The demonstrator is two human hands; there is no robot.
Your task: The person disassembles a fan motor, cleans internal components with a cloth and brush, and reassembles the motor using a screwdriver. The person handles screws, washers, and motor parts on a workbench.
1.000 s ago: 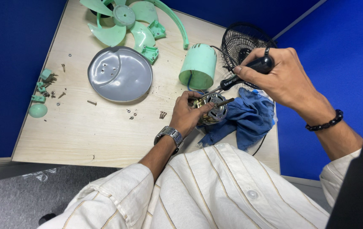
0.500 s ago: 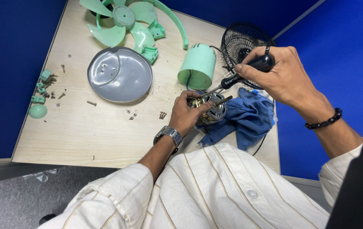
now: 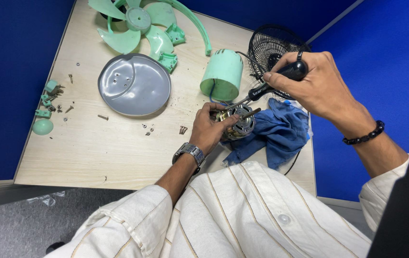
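Observation:
My left hand (image 3: 210, 128) grips a small metal fan motor (image 3: 239, 121) that rests on a blue cloth (image 3: 273, 133) near the table's right side. My right hand (image 3: 316, 86) is closed round the black handle of a screwdriver (image 3: 281, 79), above and to the right of the motor. The screwdriver's shaft slants down to the left, with its tip at the motor's top. A steel watch sits on my left wrist, a black bead bracelet on my right.
A mint-green motor cover (image 3: 223, 75) lies just beyond the motor. A grey round plate (image 3: 134, 84), a green fan blade (image 3: 137, 25), a black wire guard (image 3: 272, 47) and loose screws (image 3: 183, 129) lie on the wooden table (image 3: 89, 153). Small green parts (image 3: 45, 107) lie at the left edge.
My right hand and the screwdriver have shifted slightly; the left hand stays on the motor.

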